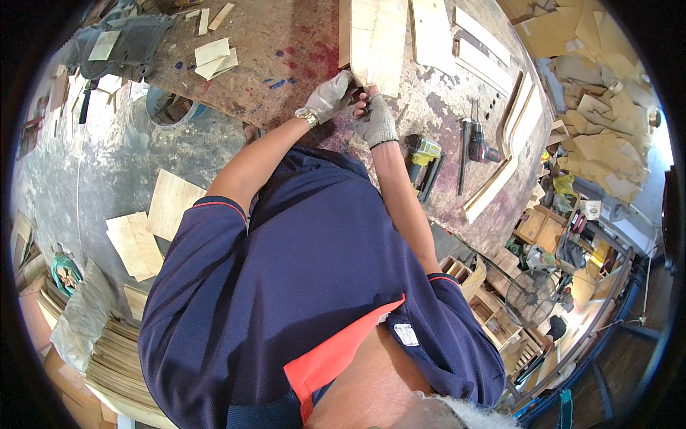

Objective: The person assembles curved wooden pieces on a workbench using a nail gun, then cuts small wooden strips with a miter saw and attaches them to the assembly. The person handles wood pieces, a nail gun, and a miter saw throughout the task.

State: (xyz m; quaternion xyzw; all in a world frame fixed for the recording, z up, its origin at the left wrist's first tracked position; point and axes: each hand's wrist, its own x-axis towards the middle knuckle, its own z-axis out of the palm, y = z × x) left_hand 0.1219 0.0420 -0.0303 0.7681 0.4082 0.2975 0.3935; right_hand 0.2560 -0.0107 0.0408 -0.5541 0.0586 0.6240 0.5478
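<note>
Both my hands meet at the near end of a long pale wooden board (pixel 379 44) that lies on the workbench. My left hand (pixel 331 96), in a whitish work glove, closes on the board's near left corner. Just right of it, my right hand (pixel 377 123) wears a grey knit glove with bare fingertips. Its fingers are bent toward the left hand and closed; what they hold is too small to make out. Beside the right forearm lies a yellow-green and black power tool (pixel 424 150). A cordless drill (pixel 484 145) rests farther right on the bench.
Curved wooden strips (pixel 511 154) lie along the bench's right side, near a shaped pale panel (pixel 432 36). Small wood pieces (pixel 214 58) sit at the left. A bucket (pixel 171 107) stands below the bench edge. Plywood sheets (pixel 136 247) lie on the floor; a fan (pixel 531 294) stands right.
</note>
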